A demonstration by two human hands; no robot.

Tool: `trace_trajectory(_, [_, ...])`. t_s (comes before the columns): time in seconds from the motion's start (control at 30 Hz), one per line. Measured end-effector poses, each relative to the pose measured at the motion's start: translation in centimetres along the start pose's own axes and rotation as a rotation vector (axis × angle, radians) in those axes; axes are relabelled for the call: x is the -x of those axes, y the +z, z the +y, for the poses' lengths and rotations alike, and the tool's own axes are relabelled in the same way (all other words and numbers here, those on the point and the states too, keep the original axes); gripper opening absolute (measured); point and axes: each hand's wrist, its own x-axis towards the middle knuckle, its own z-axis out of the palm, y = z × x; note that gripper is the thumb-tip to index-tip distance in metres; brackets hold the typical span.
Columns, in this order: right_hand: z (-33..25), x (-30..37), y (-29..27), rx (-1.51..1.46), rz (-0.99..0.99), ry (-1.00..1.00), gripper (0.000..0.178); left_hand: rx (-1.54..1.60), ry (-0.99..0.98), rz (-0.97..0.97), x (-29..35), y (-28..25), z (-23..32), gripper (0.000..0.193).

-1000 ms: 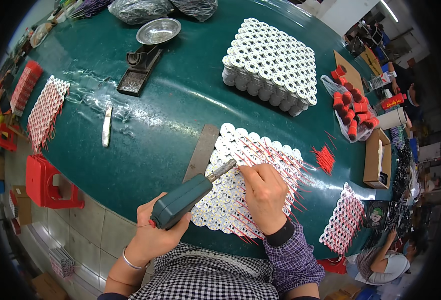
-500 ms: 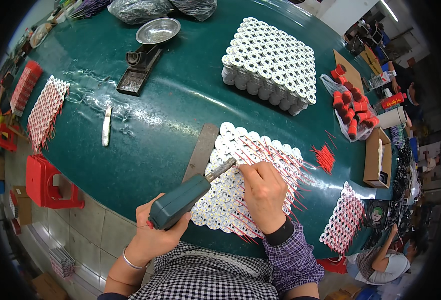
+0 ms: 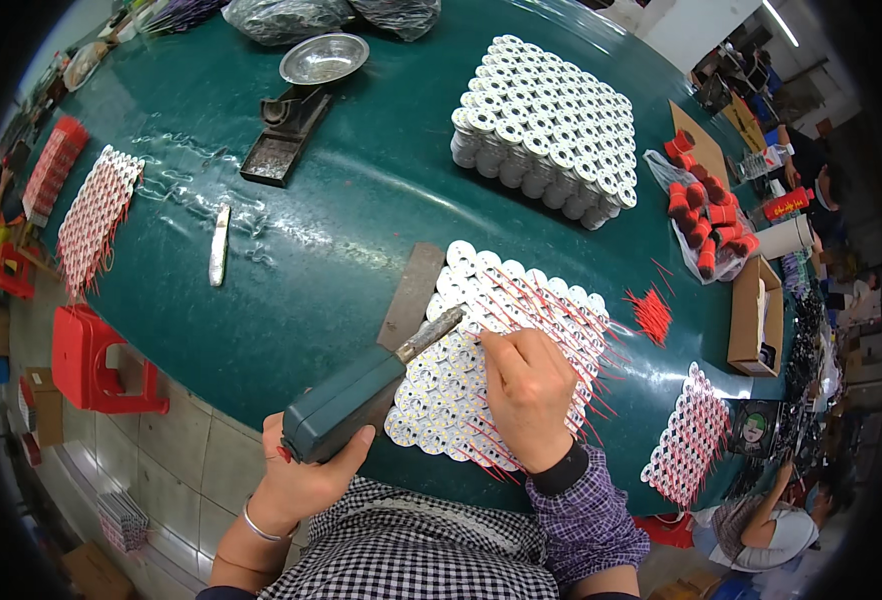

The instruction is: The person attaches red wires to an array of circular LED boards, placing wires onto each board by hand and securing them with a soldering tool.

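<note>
1. Checked cloth of the person's shirt fills the lower edge; just above it the left hand [image 3: 306, 480] is clenched around the dark green body of a handheld tool [image 3: 346, 408]; its metal tip [image 3: 431, 333] points up and to the right and rests at the left edge of the flat group of white discs [image 3: 506, 350].

2. Beside it the right hand [image 3: 529, 395] lies on top of these discs; the fingers are bent and the index fingertip with the thumb presses or pinches at one disc near the tool tip; I cannot tell if a thin red wire [image 3: 561, 320] is between them.

3. It seems the step in hand is joining red wires to the discs one by one; the next move probably needs the tip to meet exactly the spot under the fingertip, with the fingers kept off the metal.

4. Under the group's left corner a grey flat plate [image 3: 411, 295] lies on the green counter [image 3: 341, 230]; loose red wires [image 3: 651, 312] are just to the right.

5. Farther away stand a block of white spools [image 3: 551, 125], a bag of red caps [image 3: 706, 215] and a metal bowl [image 3: 324, 58].
</note>
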Motion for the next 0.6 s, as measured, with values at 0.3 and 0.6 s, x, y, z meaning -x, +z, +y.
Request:
trace_trajectory(0.3, [-0.1, 0.1, 0.4, 0.034, 0.019, 0.016, 0.010, 0.056, -0.078, -0.039, -0.1, 0.1, -0.6, 0.018])
trace_trajectory(0.6, [-0.1, 0.1, 0.4, 0.047, 0.005, 0.013, 0.011, -0.023, -0.061, -0.078, -0.2, 0.1, -0.8, 0.015])
